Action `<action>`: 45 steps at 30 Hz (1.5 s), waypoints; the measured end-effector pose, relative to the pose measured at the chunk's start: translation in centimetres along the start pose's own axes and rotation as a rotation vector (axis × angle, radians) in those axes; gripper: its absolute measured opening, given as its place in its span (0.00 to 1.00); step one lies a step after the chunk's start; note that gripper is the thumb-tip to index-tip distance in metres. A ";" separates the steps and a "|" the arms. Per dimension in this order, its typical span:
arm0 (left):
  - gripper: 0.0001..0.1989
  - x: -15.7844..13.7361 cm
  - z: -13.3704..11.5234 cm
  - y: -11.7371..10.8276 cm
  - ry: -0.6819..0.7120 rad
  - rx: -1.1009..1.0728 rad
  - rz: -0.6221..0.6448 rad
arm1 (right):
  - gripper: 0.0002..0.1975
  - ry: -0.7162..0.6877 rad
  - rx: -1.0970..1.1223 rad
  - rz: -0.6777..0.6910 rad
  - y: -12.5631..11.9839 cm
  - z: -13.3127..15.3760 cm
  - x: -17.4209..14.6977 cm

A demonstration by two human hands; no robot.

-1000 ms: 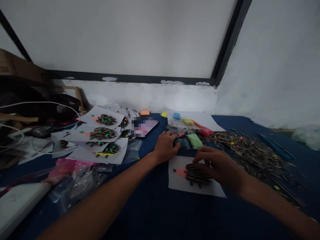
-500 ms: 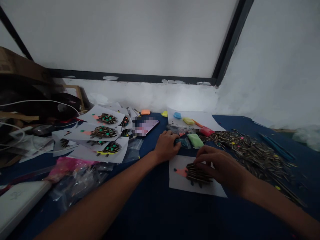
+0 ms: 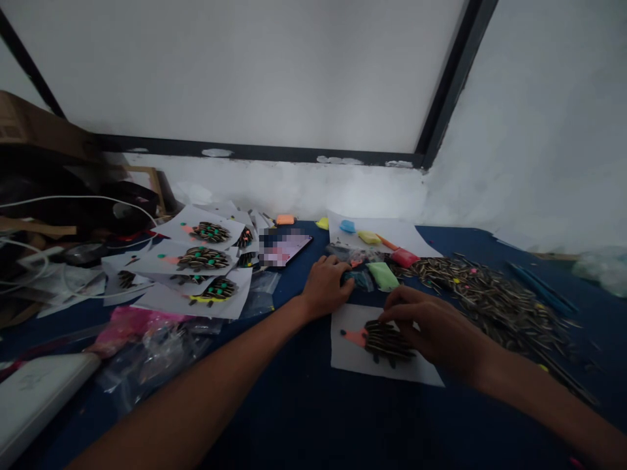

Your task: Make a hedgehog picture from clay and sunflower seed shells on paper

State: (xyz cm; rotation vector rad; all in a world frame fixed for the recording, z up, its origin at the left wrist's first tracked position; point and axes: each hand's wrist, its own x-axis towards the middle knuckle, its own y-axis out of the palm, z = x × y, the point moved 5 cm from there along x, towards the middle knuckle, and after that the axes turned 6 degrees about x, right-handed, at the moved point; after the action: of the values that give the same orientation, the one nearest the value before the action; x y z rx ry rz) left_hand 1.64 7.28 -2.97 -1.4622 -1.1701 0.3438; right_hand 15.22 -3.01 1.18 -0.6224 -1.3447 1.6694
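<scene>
A white paper sheet (image 3: 353,358) lies before me, with a hedgehog figure that has a pink clay snout (image 3: 356,337), a dark nose and a body of striped sunflower seeds (image 3: 385,343). Over the top of that body, my right hand (image 3: 431,323) is closed in a pinch, its fingertips at the seeds. They seem to hold a sunflower seed, largely hidden by the fingers. Beyond the sheet's upper left corner rests my left hand (image 3: 327,285), fingers loosely apart. Its fingertips touch or nearly touch a teal clay packet (image 3: 361,281); a light green packet (image 3: 383,276) sits beside it.
Loose sunflower seeds (image 3: 509,303) are heaped on the right. Finished-looking hedgehog sheets (image 3: 235,297) overlap on the left, above plastic bags (image 3: 151,359) and a white box (image 3: 44,398). A phone (image 3: 289,250) and red (image 3: 404,257) and yellow (image 3: 369,237) packets lie farther back.
My right hand's fingertips have shifted very slightly over the seed body. My left hand and the things on the table look unmoved.
</scene>
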 end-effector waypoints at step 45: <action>0.17 0.1 0.1 0.1 -0.008 -0.004 0.016 | 0.15 0.006 -0.193 0.064 0.3 0.0 -0.1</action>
State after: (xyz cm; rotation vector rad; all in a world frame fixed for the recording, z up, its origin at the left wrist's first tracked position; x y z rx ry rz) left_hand 1.66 7.37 -3.02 -1.4756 -1.1673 0.3585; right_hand 15.21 -3.14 0.90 -0.7889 -1.5071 1.5978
